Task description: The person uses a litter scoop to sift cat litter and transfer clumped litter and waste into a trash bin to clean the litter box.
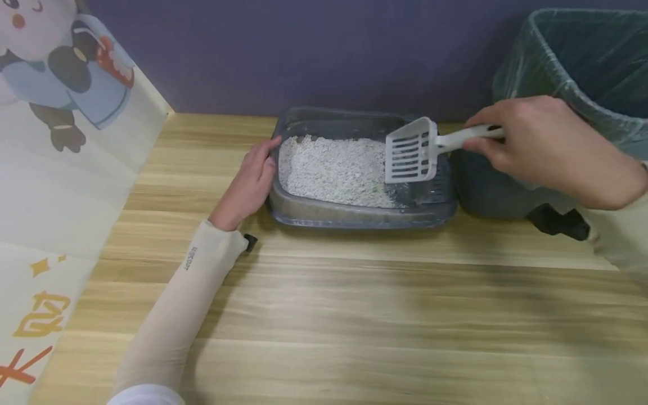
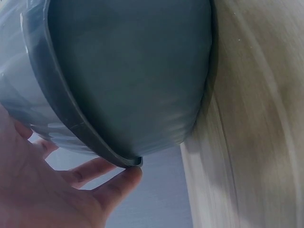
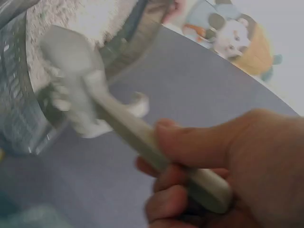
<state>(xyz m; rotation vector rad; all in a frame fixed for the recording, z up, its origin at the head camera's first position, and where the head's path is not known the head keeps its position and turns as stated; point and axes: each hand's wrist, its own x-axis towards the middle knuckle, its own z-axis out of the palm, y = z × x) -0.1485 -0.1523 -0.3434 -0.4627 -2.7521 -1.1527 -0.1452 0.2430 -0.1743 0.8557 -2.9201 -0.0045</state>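
In the head view a grey litter box (image 1: 364, 218) with white granular litter (image 1: 336, 171) stands on the wooden floor against the dark wall. My left hand (image 1: 247, 179) rests at its left rim, fingers extended; in the left wrist view the fingertips (image 2: 129, 176) touch the rim's edge. My right hand (image 1: 549, 143) grips the handle of a white slotted litter scoop (image 1: 411, 152), whose head is raised over the box's right part. In the right wrist view the fingers wrap round the scoop handle (image 3: 130, 126); the scoop's head is blurred there.
A grey bin (image 1: 498, 191) lined with a translucent bag (image 1: 547, 62) stands right of the litter box. The purple wall (image 1: 304, 56) runs behind both. A white wall with cartoon prints (image 1: 66, 169) borders the wood-look floor (image 1: 354, 315) on the left.
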